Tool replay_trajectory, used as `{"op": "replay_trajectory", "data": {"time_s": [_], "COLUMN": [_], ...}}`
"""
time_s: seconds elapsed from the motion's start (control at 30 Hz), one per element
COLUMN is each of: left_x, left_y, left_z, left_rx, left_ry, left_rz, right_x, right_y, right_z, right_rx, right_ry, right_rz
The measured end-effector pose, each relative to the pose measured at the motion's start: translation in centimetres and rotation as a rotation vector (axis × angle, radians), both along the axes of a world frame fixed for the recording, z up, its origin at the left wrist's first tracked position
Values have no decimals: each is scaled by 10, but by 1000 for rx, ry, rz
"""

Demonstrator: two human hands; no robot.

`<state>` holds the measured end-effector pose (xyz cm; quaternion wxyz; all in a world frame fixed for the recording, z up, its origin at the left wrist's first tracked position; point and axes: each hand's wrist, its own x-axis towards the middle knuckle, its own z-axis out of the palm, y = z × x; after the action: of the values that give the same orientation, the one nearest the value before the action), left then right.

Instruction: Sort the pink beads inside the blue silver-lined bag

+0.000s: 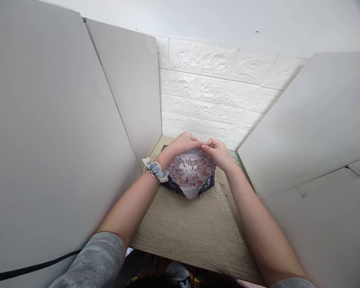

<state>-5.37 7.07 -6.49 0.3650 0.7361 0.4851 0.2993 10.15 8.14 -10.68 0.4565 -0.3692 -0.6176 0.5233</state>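
My left hand and my right hand meet above the far side of a cloth piled with small beads. Both sets of fingertips are pinched together, almost touching. Whatever they hold between them is too small to make out. The beads are mostly clear and pinkish, with some red and orange ones, spread around a whitish bare patch. Beneath them lies a dark blue patterned piece, its corners showing at the sides. On my left wrist are a blue and white scrunchie and a chain bracelet.
The beads rest on a wood-grain table. White panels stand close on the left and right. A white brick-pattern wall rises behind. Something clear and greenish sits at the far right corner.
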Motion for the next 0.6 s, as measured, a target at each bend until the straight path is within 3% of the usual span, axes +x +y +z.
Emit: {"op": "replay_trajectory", "data": {"time_s": [0.2, 0.4, 0.5, 0.6], "left_x": [3, 3, 1, -1], "left_y": [-1, -8, -10, -10], "left_z": [1, 8, 11, 10], "left_rx": [-43, -175, -246, -240], "left_ry": [-81, -193, -238, -287], "left_rz": [-7, -141, -217, -220], "right_x": [-3, -9, -8, -9], "right_y": [-9, -16, -13, -12], "right_z": [13, 22, 19, 14], "right_rx": [146, 228, 259, 341], "right_ry": [-216, -73, -134, -421], "right_rz": [-86, -42, -161, -311]}}
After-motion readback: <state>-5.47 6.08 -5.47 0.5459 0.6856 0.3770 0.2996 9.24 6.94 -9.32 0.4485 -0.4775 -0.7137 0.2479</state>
